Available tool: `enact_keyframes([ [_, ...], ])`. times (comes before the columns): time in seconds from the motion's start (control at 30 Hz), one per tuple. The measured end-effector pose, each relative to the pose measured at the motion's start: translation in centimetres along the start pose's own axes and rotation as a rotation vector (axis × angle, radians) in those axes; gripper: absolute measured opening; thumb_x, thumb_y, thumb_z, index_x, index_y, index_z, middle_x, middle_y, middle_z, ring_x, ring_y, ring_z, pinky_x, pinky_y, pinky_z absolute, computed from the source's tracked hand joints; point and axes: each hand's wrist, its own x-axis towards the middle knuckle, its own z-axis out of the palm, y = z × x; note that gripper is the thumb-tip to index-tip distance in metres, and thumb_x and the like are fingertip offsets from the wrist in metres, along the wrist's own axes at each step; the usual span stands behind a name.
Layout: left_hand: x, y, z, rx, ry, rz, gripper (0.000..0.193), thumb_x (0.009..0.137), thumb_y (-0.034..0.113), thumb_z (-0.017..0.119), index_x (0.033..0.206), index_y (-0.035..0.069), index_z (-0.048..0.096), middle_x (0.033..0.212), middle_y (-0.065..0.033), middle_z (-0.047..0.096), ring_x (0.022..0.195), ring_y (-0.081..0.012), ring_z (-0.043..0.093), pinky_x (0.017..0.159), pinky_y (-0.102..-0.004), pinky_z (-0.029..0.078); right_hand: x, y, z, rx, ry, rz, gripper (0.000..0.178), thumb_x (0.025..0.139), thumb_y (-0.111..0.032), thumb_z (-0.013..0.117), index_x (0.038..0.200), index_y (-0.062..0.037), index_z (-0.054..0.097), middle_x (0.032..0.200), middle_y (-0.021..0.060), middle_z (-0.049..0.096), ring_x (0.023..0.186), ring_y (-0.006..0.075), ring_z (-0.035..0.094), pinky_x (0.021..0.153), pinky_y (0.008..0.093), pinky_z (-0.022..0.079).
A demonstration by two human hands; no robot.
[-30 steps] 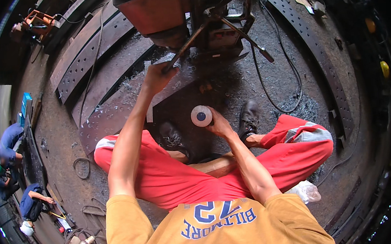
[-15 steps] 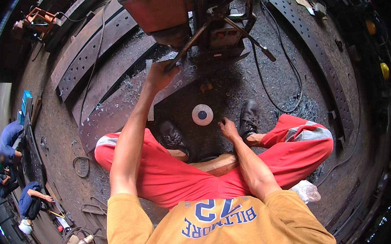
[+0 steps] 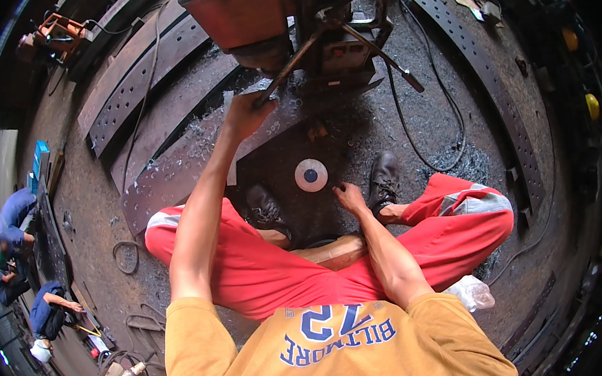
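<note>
My left hand (image 3: 246,115), at the end of an outstretched arm, is wrapped round one bar of a spoked lever handle (image 3: 297,61). That handle belongs to a drilling machine (image 3: 343,55) with a reddish housing, standing in front of me on the steel. Low between my legs, my right hand (image 3: 350,198) hangs beside my right shoe (image 3: 384,178), its fingers curled together. Whatever they pinch, if anything, is too small to name. Just left of those fingers sits a round whitish object (image 3: 311,176) with a dark blue centre.
Steel plates with drilled holes (image 3: 148,72) lie at the left, with another perforated beam (image 3: 473,65) at the right. Metal shavings litter the floor. A black cable (image 3: 449,161) loops near my right foot. Several people in blue (image 3: 47,310) crouch far left.
</note>
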Motion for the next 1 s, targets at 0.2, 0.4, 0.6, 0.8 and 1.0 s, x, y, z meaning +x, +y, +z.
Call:
enact_keyframes([
  [0.2,0.0,-0.8,0.3,-0.025,0.018,0.016,0.031,0.088,0.031,0.072,0.087,0.000,0.068,0.059,-0.0037,0.052,0.060,-0.0090,0.045,0.057,-0.0335,0.040,0.1,-0.6,-0.6,-0.011,-0.065,0.053,0.045,0.090,-0.035,0.061,0.111,0.0037,0.068,0.106,0.0313,0.067,0.109,0.0452,0.062,0.094,0.0478,0.049],
  [0.4,-0.2,0.2,0.3,-0.035,0.020,0.035,0.032,0.089,0.031,0.072,0.085,0.000,0.066,0.058,-0.0008,0.048,0.060,-0.0075,0.042,0.055,-0.0318,0.038,-0.2,-0.8,-0.6,-0.008,-0.048,0.043,0.045,0.089,-0.035,0.061,0.111,0.0033,0.069,0.107,0.0305,0.067,0.109,0.0444,0.063,0.094,0.0473,0.049],
  [0.6,-0.1,0.2,0.0,-0.005,0.000,0.009,0.033,0.088,0.033,0.070,0.097,0.002,0.071,0.060,-0.0100,0.055,0.060,-0.0116,0.046,0.059,-0.0362,0.043,-0.1,-0.7,-0.6,0.002,-0.055,0.041,0.044,0.088,-0.035,0.061,0.110,0.0028,0.069,0.106,0.0303,0.067,0.108,0.0442,0.063,0.094,0.0473,0.049],
  [0.8,0.1,0.1,0.2,0.004,0.002,0.026,0.032,0.088,0.032,0.070,0.092,0.000,0.070,0.059,-0.0087,0.054,0.060,-0.0106,0.046,0.059,-0.0359,0.043,0.2,-0.1,-0.4,-0.002,-0.066,0.039,0.042,0.088,-0.034,0.062,0.108,0.0023,0.070,0.106,0.0303,0.067,0.108,0.0440,0.063,0.093,0.0471,0.049],
  [1.0,0.1,-0.5,0.5,-0.055,-0.008,-0.005,0.033,0.088,0.032,0.070,0.088,-0.001,0.068,0.059,-0.0082,0.054,0.060,-0.0105,0.045,0.058,-0.0360,0.042,0.1,0.1,0.0,0.027,-0.048,0.040,0.045,0.088,-0.036,0.063,0.109,0.0040,0.068,0.105,0.0303,0.068,0.106,0.0436,0.065,0.092,0.0451,0.049],
])
